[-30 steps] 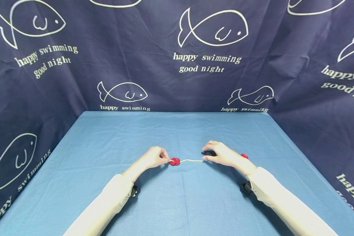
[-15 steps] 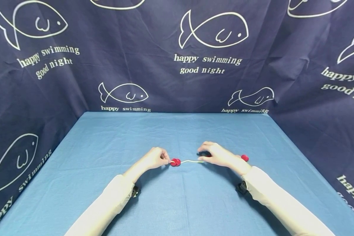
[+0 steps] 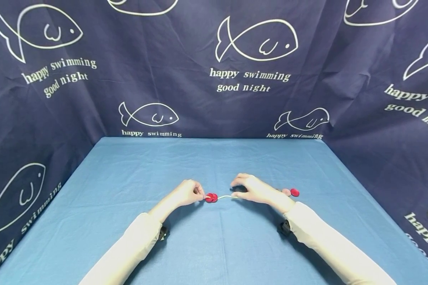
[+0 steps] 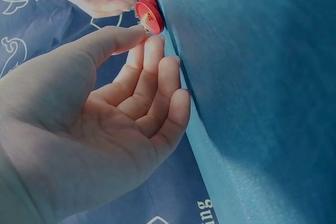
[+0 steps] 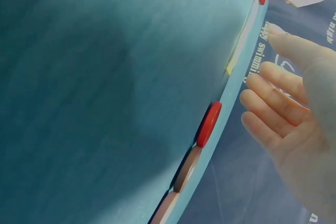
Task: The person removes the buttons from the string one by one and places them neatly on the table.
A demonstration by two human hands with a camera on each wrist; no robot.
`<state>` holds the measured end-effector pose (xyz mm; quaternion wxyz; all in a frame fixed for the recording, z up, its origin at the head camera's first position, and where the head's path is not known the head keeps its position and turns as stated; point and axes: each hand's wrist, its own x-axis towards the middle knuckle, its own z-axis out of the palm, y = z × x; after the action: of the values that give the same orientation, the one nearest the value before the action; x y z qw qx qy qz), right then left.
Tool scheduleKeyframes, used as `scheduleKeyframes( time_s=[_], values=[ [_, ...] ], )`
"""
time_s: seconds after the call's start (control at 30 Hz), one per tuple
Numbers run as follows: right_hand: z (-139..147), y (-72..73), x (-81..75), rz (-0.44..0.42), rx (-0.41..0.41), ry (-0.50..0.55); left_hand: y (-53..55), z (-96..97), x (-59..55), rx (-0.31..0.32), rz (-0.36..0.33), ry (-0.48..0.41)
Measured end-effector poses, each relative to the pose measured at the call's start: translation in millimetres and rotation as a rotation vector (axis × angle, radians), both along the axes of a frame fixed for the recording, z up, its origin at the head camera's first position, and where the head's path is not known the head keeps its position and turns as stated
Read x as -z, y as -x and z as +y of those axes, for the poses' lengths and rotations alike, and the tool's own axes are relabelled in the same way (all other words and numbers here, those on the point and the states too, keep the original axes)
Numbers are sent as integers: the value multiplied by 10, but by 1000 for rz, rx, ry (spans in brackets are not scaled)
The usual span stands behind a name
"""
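My left hand (image 3: 190, 192) pinches one end of a whitish cord (image 3: 227, 196) between thumb and forefinger. Right at those fingertips, two red buttons (image 3: 211, 198) are threaded on the cord; the left wrist view shows the cord coming through the front button's (image 4: 150, 17) holes. From there the cord runs right along the cloth to a yellow tip (image 5: 229, 70). Above that stretch hovers my right hand (image 3: 253, 189), fingers spread and loosely bent, holding nothing. Below it in the right wrist view stand a loose red button (image 5: 209, 124), a brown button (image 5: 188, 169) and a pink button (image 5: 165, 209).
Blue cloth (image 3: 185, 158) covers the table. In the head view, a pink button (image 3: 286, 192) and a red button (image 3: 295, 192) lie beyond my right wrist. Dark curtains (image 3: 192, 71) with fish drawings hang behind and at both sides.
My right hand has moved left along the cord toward the threaded buttons, uncovering the pink button behind the wrist. My left hand keeps its pinch in nearly the same spot.
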<state>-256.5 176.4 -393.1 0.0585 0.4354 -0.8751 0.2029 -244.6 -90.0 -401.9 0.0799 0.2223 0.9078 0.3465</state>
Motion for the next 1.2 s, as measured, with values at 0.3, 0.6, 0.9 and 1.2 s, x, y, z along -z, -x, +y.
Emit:
scheduleKeyframes(
  time_s=[0.3, 0.6, 0.9, 1.2],
  values=[
    [-105, -1, -31, -21, -12, -16, -3, 1, 16, 5, 12, 1],
    [-198, 18, -13, -11, -28, -7, -5, -2, 10, -1, -3, -5],
    [-280, 18, -6, 12, -57, 7, 2, -4, 5, 3, -4, -11],
    [-358, 28, -18, 8, -83, -13, -3, -6, -1, 4, 6, -1]
  ],
)
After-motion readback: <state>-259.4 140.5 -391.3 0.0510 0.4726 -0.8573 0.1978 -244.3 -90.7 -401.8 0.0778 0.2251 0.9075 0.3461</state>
